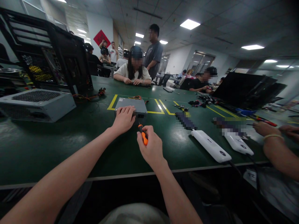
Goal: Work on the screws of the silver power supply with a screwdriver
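My left hand lies over the front left corner of a grey metal power supply unit and holds it on the green table. Its fingers rest on the top cover, and its thumb is at the front face. A black power socket shows in that face, just right of the thumb. My right hand is closed around the handle of an orange and black screwdriver. The screwdriver's tip points up at the front of the power supply unit; whether it touches cannot be told. Coloured wires lie behind the unit.
A second power supply unit and an open black computer case stand left on the green table. White power strips lie right, near a co-worker's hands. Cables and a dark panel are farther back. Another person sits opposite.
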Available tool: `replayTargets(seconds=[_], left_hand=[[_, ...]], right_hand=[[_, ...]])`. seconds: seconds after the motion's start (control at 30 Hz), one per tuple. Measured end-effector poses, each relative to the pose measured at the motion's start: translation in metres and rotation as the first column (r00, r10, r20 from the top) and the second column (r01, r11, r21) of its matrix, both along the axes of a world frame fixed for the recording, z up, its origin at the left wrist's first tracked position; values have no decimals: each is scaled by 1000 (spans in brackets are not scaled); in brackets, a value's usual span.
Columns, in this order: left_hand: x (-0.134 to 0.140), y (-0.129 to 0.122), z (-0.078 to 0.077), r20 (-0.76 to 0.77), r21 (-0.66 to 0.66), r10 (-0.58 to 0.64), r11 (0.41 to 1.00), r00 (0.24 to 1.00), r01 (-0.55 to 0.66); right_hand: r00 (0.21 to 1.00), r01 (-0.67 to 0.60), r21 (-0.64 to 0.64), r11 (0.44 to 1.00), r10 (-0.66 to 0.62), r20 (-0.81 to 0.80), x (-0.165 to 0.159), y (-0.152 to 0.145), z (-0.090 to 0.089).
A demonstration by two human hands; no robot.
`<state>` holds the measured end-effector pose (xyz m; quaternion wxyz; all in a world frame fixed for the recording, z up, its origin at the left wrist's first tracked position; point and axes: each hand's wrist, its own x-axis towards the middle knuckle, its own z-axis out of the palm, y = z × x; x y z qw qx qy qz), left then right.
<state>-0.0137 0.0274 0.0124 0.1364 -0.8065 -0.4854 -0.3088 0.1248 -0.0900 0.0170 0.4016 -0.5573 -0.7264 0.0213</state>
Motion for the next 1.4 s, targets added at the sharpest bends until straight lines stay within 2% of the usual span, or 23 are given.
replayTargets(seconds=[0.1, 0.17, 0.33, 0.57, 0.73, 0.93, 1.13, 1.3, 1.4], left_hand=[[0, 0, 0, 9, -11, -3, 1000, 1000, 3], [0, 0, 0, 12, -4, -3, 1000, 1000, 3], [-1, -1, 0, 13, -2, -11, 1000, 1000, 11], [-1, 0, 0, -3, 14, -5, 1000, 1000, 5], [-2, 0, 0, -13, 19, -7, 1000, 1000, 7], [-3, 0, 0, -1, 19, -13, 1000, 1000, 13], [-2, -1, 0, 4, 8, -17, 1000, 1000, 17], [-2, 0, -1, 5, 17, -13, 1000, 1000, 13], [-2, 0, -1, -3, 22, -14, 1000, 1000, 14]], right_hand=[[992, 9, 95, 995, -21, 122, 0, 1, -1], [989, 12, 115, 993, -29, 146, 0, 1, -1], [1000, 27, 12, 1000, -26, -2, -1, -1, 0], [995, 3, 124, 992, -15, 97, 0, 0, 2], [999, 23, 1, 1000, -23, -39, -2, -1, 0], [995, 8, 120, 993, -20, 102, -2, 1, -2], [998, 34, -6, 999, -34, -61, -1, -1, -1], [996, 7, 85, 996, -14, 83, 1, -1, -1], [997, 3, 79, 997, -9, 75, 0, -1, 0]])
